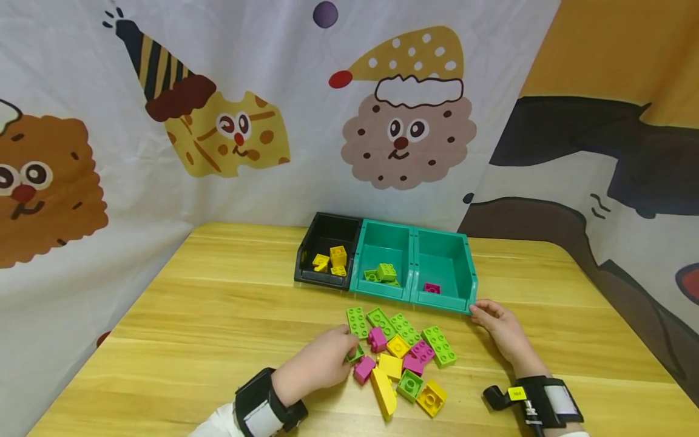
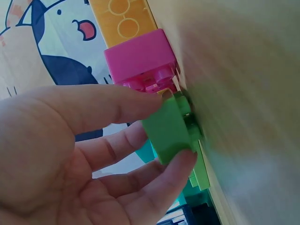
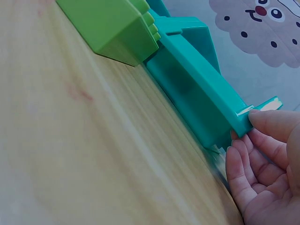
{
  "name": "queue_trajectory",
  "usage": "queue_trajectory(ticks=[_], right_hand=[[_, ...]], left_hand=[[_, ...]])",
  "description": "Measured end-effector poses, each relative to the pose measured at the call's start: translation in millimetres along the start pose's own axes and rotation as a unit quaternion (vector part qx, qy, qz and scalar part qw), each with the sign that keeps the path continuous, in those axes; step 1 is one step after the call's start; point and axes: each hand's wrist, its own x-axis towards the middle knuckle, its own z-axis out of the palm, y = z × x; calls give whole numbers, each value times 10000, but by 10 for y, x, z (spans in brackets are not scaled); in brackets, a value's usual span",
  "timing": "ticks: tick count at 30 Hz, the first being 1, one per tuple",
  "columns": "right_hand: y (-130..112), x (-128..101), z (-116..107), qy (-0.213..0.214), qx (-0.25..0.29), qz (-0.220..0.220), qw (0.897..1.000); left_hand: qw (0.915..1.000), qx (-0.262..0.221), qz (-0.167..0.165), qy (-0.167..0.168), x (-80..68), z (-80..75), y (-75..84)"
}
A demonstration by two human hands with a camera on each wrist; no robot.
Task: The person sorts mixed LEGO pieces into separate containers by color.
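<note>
My left hand [image 1: 323, 359] pinches a small green toy brick [image 2: 165, 130] between thumb and fingers, at the left side of the brick pile. Just beyond it in the left wrist view stands a magenta brick [image 2: 140, 56]. At the front right corner of the right-hand teal bin [image 1: 443, 261], my right hand [image 1: 503, 332] grips the rim between thumb and fingers. That bin holds one magenta brick [image 1: 432, 288]. The middle teal bin [image 1: 384, 240] has a few green bricks [image 1: 386, 272], and the black bin [image 1: 333, 227] has yellow bricks [image 1: 338, 256].
Loose bricks lie in front of the bins: green ones such as a long brick [image 1: 438, 346], magenta ones [image 1: 422, 351], and yellow ones including a curved piece [image 1: 383, 393]. The wooden table [image 1: 229, 291] meets a printed cloth [image 1: 306, 194] behind the bins.
</note>
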Motion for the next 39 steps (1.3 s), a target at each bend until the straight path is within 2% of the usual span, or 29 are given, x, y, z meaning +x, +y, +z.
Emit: queue_trajectory(ticks=[7, 15, 24, 31, 35, 39], right_hand=[[-14, -5, -7, -16, 50, -23, 10000], [-23, -2, -9, -37, -24, -43, 10000], [5, -9, 8, -2, 64, -125, 9999], [1, 0, -2, -26, 72, -95, 9999], [-5, 5, -5, -16, 118, -106, 9999], [9, -9, -2, -29, -9, -106, 9999]], left_hand=[[9997, -137, -85, 156, -2, -26, 8], [9972, -415, -26, 619, -12, -90, -17], [9893, -807, 11, 1211, 43, -197, -85], [9826, -584, -61, 1760, 231, -328, -89], [9782, -377, -27, 2040, 412, -408, -100], [9773, -160, -90, 2110, 623, -474, -130]])
